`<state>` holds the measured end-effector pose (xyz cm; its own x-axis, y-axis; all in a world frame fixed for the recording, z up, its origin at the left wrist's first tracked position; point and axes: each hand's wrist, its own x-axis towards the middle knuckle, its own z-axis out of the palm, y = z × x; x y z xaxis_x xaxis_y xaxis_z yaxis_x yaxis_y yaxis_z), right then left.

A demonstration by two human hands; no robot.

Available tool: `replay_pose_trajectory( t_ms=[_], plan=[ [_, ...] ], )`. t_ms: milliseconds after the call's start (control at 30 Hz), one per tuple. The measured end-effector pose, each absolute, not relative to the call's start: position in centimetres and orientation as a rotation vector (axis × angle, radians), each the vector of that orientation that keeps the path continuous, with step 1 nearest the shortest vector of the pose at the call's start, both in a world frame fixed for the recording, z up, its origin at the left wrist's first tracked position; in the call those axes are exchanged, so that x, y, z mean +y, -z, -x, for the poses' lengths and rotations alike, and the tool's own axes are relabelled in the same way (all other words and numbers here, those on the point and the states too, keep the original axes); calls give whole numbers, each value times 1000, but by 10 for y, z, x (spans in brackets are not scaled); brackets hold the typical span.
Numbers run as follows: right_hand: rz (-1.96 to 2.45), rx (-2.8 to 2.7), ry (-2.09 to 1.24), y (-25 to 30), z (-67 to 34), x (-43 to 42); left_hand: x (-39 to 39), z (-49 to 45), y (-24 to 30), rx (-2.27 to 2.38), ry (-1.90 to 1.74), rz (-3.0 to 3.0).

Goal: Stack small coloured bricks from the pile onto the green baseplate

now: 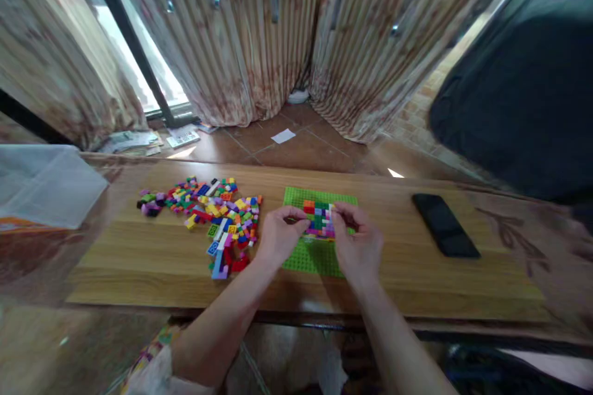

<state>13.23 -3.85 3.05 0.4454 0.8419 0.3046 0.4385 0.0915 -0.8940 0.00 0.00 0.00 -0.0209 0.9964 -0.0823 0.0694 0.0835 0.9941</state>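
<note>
A small build of colourful toy bricks [319, 220] stands on a green studded baseplate [308, 257] on the table. Red, orange, green, blue and purple bricks show in it. At its left side my left hand [280, 234] is closed, thumb and index finger against the bricks. My right hand [359, 244] pinches at the build's right edge, where something whitish shows by the fingertips. My fingers cover parts of both sides of the build, so whether a loose brick is between them is hard to make out.
A spread of loose toy bricks [217, 210] lies left of the baseplate on the wooden table [152, 271]. To the right rests a black phone [445, 225]. A translucent plastic bin [49, 185] is at the far left. Curtains [259, 43] hang beyond the table.
</note>
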Motion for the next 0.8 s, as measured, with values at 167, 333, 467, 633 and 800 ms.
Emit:
replay_pose_trajectory(
  t_ms=[167, 333, 467, 633, 800],
  plan=[
    [1583, -934, -522, -8, -149, -25, 2, -1, 0, 1341, -1093, -1132],
    [1447, -683, -845, 6, -144, -19, 5, -4, -6, 1340, -1065, -1065],
    [1479, -775, -798, 8, -140, -22, 6, -5, -9, 1336, -1060, -1017],
    [1491, -827, -782, 9, -143, -22, 2, -3, -10, 1264, -1075, -979],
    [1459, -740, -849, 8, -146, -20, 1, 16, -21, 1137, -1090, -1002]
  ],
)
